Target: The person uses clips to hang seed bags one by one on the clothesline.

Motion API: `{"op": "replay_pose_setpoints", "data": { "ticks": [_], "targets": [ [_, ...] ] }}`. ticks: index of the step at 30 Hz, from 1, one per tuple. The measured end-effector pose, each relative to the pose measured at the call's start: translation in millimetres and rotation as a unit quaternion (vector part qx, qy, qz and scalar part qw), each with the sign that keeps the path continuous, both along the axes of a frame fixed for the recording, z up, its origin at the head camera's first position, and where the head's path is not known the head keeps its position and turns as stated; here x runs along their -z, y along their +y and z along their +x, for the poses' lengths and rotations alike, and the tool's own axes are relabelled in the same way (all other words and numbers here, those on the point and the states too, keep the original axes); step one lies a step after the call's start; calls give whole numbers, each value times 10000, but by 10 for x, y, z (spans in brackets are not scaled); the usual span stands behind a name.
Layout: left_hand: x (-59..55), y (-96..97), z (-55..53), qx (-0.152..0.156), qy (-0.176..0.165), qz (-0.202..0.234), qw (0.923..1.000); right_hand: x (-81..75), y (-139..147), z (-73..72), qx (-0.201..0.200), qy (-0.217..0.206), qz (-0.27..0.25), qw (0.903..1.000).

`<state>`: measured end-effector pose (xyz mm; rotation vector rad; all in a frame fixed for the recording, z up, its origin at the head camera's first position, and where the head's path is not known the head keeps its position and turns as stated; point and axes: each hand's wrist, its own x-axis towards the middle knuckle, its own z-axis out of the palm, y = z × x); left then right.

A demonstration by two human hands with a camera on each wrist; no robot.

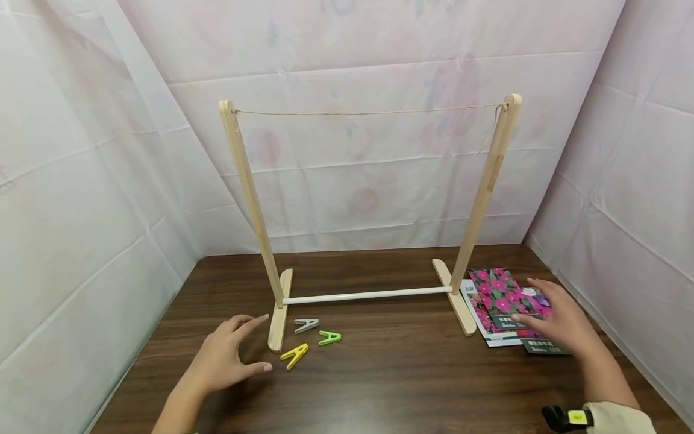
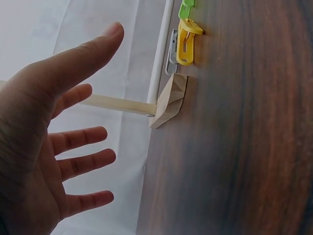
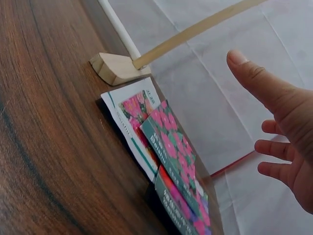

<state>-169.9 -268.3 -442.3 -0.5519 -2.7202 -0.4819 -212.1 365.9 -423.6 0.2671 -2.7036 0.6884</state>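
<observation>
My left hand (image 1: 223,354) hovers beside the left foot of a wooden frame, thumb and fingers spread with nothing between them. Just right of it lie a yellow clothespin (image 1: 294,355), a grey clothespin (image 1: 306,325) and a green clothespin (image 1: 329,337). In the left wrist view the yellow clothespin (image 2: 186,43) overlaps the grey one. Over the right side of the table my right hand (image 1: 555,316) is spread above three overlapping flower-printed packets (image 1: 500,298), holding none. The right wrist view shows these packets (image 3: 168,142) fanned on the wood, below the raised hand (image 3: 288,132).
The wooden frame has two posts (image 1: 250,199), a thin string (image 1: 368,113) tied between their tops, and a white rod (image 1: 368,296) joining them low down. Its feet (image 1: 455,298) stand on the dark table (image 1: 379,386). White cloth (image 1: 347,181) hangs behind and at both sides.
</observation>
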Motion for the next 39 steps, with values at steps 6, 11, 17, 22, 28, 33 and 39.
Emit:
{"op": "replay_pose_setpoints", "data": {
  "ticks": [6, 11, 17, 22, 28, 33, 39],
  "targets": [
    [44, 25, -16, 26, -137, 197, 9997, 80, 77, 5, 224, -274, -177, 9992],
    [79, 70, -25, 94, -468, 405, 9980, 136, 115, 17, 465, -685, -628, 9946],
    [125, 123, -29, 138, -846, 464, 9952, 203, 177, 12, 672, -1184, -1105, 9845],
    [173, 151, -47, 330, -916, 470, 9941, 240, 245, -31, 729, -1370, -1207, 9805],
    [209, 197, -69, 477, -931, 518, 9932, 285, 350, -126, 628, -1498, -1179, 9796],
    [213, 217, -88, 470, -1025, 509, 9923, 336, 421, -175, 573, -1675, -1224, 9766],
    [225, 241, -94, 520, -1183, 533, 9902, 390, 494, -208, 457, -1804, -1292, 9740]
  ]
}}
